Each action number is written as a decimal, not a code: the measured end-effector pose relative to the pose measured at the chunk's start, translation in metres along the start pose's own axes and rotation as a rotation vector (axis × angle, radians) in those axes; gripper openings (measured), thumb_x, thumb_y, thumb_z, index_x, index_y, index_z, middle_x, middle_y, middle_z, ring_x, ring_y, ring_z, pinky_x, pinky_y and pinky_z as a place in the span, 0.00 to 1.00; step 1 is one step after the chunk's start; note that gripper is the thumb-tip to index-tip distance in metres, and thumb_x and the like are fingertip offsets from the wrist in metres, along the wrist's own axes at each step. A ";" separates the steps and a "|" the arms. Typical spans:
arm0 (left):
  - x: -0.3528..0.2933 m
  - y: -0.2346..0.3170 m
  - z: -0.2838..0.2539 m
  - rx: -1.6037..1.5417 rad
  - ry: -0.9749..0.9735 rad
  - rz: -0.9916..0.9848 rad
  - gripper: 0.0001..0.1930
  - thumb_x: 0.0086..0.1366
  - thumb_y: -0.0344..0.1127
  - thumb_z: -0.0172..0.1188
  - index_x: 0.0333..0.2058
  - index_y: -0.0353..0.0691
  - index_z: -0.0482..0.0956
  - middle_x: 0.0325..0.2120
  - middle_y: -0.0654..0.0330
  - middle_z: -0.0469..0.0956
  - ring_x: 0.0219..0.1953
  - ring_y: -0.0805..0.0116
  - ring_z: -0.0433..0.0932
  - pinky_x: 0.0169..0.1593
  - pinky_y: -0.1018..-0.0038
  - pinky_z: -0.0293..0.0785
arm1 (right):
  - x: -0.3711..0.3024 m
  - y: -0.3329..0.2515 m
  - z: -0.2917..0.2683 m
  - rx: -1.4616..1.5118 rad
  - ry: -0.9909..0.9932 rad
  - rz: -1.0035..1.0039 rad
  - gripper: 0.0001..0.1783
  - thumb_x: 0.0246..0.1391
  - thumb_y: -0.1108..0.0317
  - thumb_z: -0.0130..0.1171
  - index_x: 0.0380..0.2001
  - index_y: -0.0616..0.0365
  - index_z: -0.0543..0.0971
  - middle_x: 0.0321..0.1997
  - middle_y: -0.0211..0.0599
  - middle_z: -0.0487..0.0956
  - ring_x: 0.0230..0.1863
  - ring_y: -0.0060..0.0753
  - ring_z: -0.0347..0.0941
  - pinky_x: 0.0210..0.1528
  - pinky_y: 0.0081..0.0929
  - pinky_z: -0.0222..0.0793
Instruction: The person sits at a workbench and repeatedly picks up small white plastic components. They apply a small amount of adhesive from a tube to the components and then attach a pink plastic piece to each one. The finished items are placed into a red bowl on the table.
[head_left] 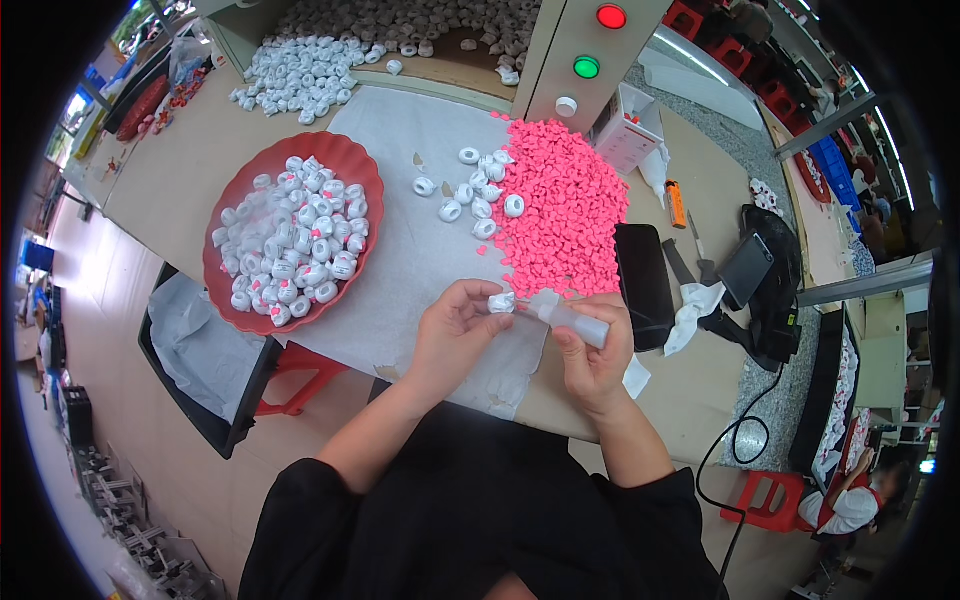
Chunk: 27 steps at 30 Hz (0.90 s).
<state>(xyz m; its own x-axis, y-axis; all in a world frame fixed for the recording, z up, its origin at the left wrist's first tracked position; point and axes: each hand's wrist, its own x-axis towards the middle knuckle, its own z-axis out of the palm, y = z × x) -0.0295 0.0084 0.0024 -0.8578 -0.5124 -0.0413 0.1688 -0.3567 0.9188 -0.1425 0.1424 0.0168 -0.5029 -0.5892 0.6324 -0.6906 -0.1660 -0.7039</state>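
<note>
Left fingers (492, 324) pinch a small white piece (502, 302) at their tips.

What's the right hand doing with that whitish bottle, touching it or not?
Touching. The head view shows it plainly: the right hand is closed around the whitish bottle, with the thumb against its near side.

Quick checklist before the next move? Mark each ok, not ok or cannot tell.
1. Small white rounded piece pinched in left hand: ok.
2. Translucent plastic squeeze bottle gripped in right hand: ok.
3. Bottle contacting piece: cannot tell, detail too small.
4. Heap of small pink pieces free of loose white pieces: not ok, some overlap its left edge.
5. Red scalloped bowl upright: ok.
</note>
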 end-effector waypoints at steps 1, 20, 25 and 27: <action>0.000 0.000 0.000 -0.003 0.001 -0.001 0.14 0.56 0.22 0.56 0.42 0.32 0.66 0.36 0.58 0.73 0.38 0.75 0.73 0.43 0.80 0.70 | 0.000 0.000 -0.001 -0.028 -0.023 -0.016 0.15 0.48 0.71 0.58 0.37 0.64 0.66 0.34 0.42 0.69 0.33 0.31 0.66 0.36 0.22 0.63; -0.001 -0.002 -0.002 -0.025 0.023 0.036 0.14 0.57 0.23 0.56 0.42 0.33 0.66 0.35 0.60 0.72 0.38 0.75 0.72 0.43 0.79 0.70 | 0.019 -0.009 -0.015 0.905 0.315 0.595 0.17 0.44 0.80 0.58 0.38 0.61 0.66 0.38 0.38 0.71 0.32 0.29 0.73 0.37 0.26 0.72; -0.005 0.002 0.002 0.092 -0.066 0.006 0.13 0.58 0.23 0.55 0.42 0.33 0.66 0.36 0.62 0.71 0.39 0.76 0.71 0.44 0.80 0.68 | 0.024 -0.006 -0.024 0.799 0.227 0.681 0.24 0.39 0.83 0.61 0.43 0.61 0.68 0.35 0.36 0.74 0.36 0.27 0.73 0.40 0.23 0.71; -0.014 0.002 0.000 0.132 -0.097 -0.045 0.13 0.58 0.23 0.54 0.42 0.33 0.65 0.36 0.62 0.71 0.40 0.77 0.71 0.45 0.81 0.67 | 0.025 -0.005 -0.029 0.691 0.206 0.660 0.25 0.36 0.84 0.63 0.41 0.61 0.69 0.35 0.34 0.74 0.37 0.24 0.72 0.40 0.20 0.69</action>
<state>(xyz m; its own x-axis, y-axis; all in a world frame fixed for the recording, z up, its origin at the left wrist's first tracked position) -0.0173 0.0148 0.0045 -0.9071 -0.4177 -0.0514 0.0692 -0.2685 0.9608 -0.1670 0.1519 0.0454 -0.8055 -0.5912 0.0414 0.1860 -0.3186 -0.9295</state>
